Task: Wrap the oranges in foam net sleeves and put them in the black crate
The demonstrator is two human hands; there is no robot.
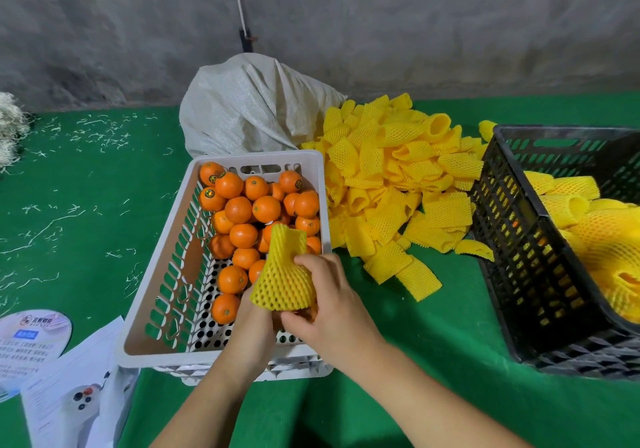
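Observation:
Over the near end of a white crate point(145, 295) of loose oranges point(239, 209), both my hands hold one orange point(310, 312) half covered by a yellow foam net sleeve point(285, 279). The sleeve's empty end sticks up. My left hand point(251, 330) grips from below. My right hand point(325, 295) grips the sleeve and orange from the right. A pile of empty yellow sleeves point(394, 177) lies on the green table right of the white crate. The black crate point(519, 264) stands at far right with several sleeved oranges point(602, 240) inside.
A white woven sack point(249, 108) stands behind the white crate against the grey wall. Printed papers point(69, 385) and a round card point(31, 340) lie at the near left. Pale fibre scraps point(69, 212) litter the green cloth on the left.

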